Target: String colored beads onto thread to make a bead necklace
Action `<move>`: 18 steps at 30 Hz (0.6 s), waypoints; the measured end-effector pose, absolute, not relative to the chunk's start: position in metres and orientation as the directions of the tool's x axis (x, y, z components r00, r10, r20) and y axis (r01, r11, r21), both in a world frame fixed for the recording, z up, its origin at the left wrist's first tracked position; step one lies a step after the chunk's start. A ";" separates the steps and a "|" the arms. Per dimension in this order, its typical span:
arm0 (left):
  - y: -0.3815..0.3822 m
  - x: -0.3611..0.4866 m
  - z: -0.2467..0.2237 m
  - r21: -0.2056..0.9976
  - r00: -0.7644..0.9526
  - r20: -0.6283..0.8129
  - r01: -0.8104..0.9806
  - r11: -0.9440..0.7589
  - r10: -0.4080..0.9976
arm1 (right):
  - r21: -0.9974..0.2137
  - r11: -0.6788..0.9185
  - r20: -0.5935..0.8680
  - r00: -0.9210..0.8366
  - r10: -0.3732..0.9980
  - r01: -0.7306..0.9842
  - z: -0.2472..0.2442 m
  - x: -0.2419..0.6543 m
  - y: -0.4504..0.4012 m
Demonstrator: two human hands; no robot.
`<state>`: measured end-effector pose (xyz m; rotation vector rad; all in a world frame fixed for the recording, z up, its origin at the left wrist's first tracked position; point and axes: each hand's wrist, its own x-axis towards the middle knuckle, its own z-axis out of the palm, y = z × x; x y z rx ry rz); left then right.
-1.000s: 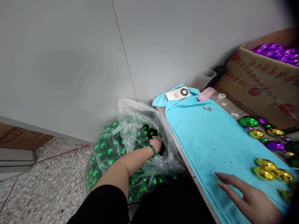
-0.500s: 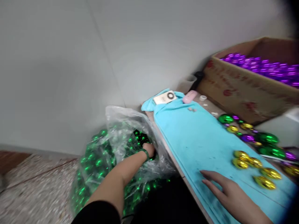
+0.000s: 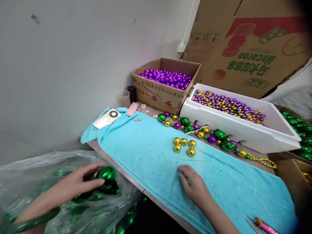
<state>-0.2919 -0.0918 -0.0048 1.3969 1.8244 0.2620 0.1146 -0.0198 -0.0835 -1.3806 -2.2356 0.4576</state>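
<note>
Green shiny balls (image 3: 107,177) are gripped by my left hand (image 3: 84,182), above the clear plastic bag (image 3: 60,157) that holds more green balls. A green bangle circles my left wrist. My right hand (image 3: 192,185) rests on the blue cloth (image 3: 146,152) with its fingers slightly curled and apart, nothing in them. Several gold balls (image 3: 183,141) lie on the cloth just beyond it. A string of green, gold and purple beads (image 3: 220,134) runs along the cloth's far edge.
Behind stand a cardboard box (image 3: 156,97) of purple balls and a white foam box (image 3: 219,122) of small beads. A phone (image 3: 106,119), pink case (image 3: 132,109) and cup (image 3: 123,98) sit at the back left. Tools (image 3: 265,225) lie at the near right.
My left hand has come up out of the bag, now with green balls in it. The view has swung right, showing more boxes. My right hand stays over the cloth.
</note>
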 end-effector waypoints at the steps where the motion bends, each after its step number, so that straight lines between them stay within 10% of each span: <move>1: -0.072 -0.273 0.007 0.640 0.007 -0.425 0.709 0.295 0.905 | -0.487 0.444 0.264 -0.357 0.896 0.752 -0.092 0.117 -0.023; 6: 0.055 -0.162 0.007 0.687 0.197 -0.210 0.727 0.001 0.958 | -0.378 0.468 0.356 -0.341 0.870 0.799 -0.121 0.118 -0.037; 10: 0.120 -0.096 -0.031 0.498 0.106 -0.099 0.866 -0.043 0.989 | -0.337 0.466 0.371 -0.339 0.864 0.818 -0.126 0.117 -0.041; 18: 0.115 -0.101 -0.015 0.574 0.071 0.024 0.816 -0.072 0.997 | -0.336 0.489 0.360 -0.370 0.857 0.805 -0.125 0.119 -0.035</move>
